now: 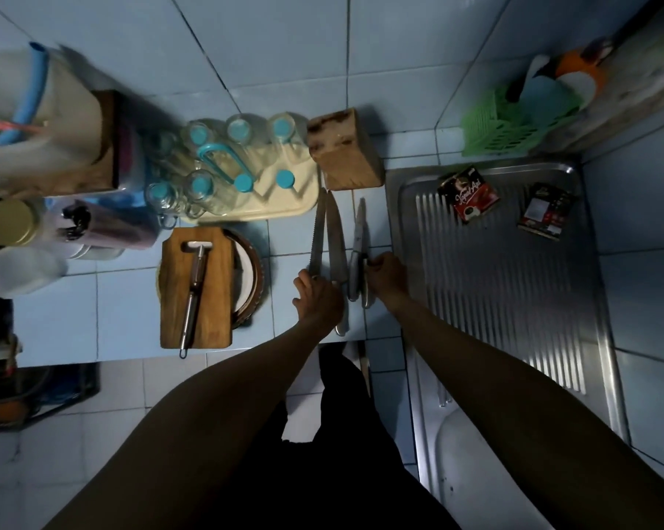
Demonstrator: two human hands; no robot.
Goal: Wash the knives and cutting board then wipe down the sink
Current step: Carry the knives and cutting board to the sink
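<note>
Steel knives [332, 239] lie on blue tiled surface [131, 300] beside sink drainboard [513, 281]. Left hand [317, 298] curls round serrated knife handle; right hand [385, 275] grips small knives. Gathering step; next, carry to basin. Cutting board [169, 288] waits left.

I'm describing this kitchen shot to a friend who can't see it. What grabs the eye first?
Both hands, the left hand and right hand, reach onto a row of knives on the blue tiled counter, below a wooden knife block. To the left lies a cutting board with a peeler on it.
</note>
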